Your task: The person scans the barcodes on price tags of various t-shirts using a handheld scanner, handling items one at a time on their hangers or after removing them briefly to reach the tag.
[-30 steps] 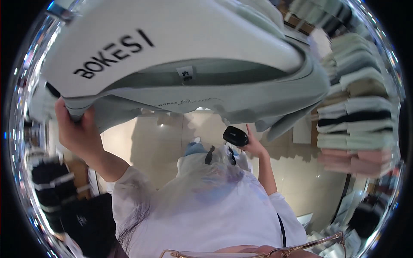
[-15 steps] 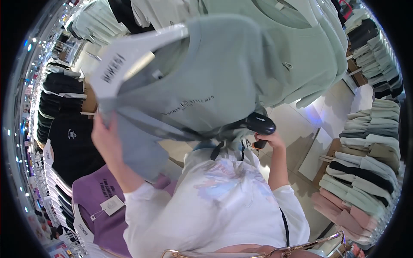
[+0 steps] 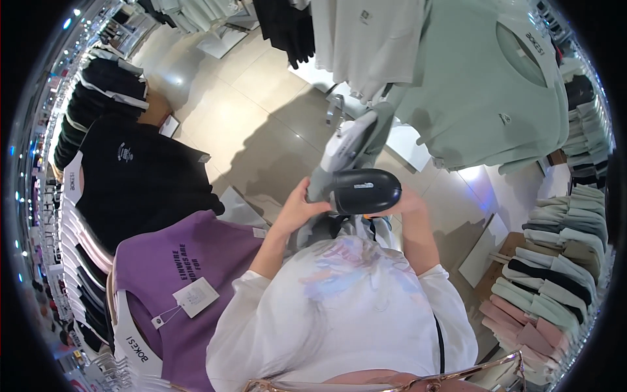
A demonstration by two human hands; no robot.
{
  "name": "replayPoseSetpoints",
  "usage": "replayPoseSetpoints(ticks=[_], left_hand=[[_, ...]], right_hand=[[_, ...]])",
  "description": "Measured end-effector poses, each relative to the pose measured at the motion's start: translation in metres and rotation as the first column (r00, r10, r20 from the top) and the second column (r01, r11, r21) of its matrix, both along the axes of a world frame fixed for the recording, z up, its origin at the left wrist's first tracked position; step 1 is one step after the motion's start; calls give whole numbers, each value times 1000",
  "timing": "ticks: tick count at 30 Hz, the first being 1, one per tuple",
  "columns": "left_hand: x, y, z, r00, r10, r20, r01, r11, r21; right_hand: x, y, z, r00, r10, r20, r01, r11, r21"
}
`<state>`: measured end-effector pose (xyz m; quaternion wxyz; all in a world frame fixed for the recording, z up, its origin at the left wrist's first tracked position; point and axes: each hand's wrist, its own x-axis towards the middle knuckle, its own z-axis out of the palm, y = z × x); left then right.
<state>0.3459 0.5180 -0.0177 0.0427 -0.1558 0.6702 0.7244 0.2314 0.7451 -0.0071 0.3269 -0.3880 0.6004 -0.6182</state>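
Note:
My left hand (image 3: 302, 208) grips the lower end of a folded grey-green garment (image 3: 351, 145) that rises up in front of me. A white band runs along the garment's upper part. My right hand (image 3: 406, 204) holds a black handheld scanner (image 3: 366, 190) right beside the garment, its rounded head pointing left toward my left hand. Both hands sit close together in front of my chest, above my white top (image 3: 353, 313).
A pale green t-shirt (image 3: 490, 91) and a white one (image 3: 366, 39) hang ahead. A purple t-shirt with a paper tag (image 3: 189, 287) and a black one (image 3: 137, 176) hang at left. Folded clothes (image 3: 555, 261) are stacked on shelves at right. Beige tiled floor (image 3: 241, 111) lies below.
The grey-green garment, held high and spread over my head, has come down and is bunched in my left hand. My right hand has brought the scanner in against it.

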Motion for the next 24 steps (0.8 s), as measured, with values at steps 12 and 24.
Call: replayPoseSetpoints(ticks=[12,24], left_hand=[[5,-37,-27,980,197,-6,-197,977,-82],[-20,-43,-41,926,363,102,-315,893,-322]], right_hand=[[20,-25,35,900,-393,186,229,792,566],[97,23,1,887,-312,-341,462,620,634]])
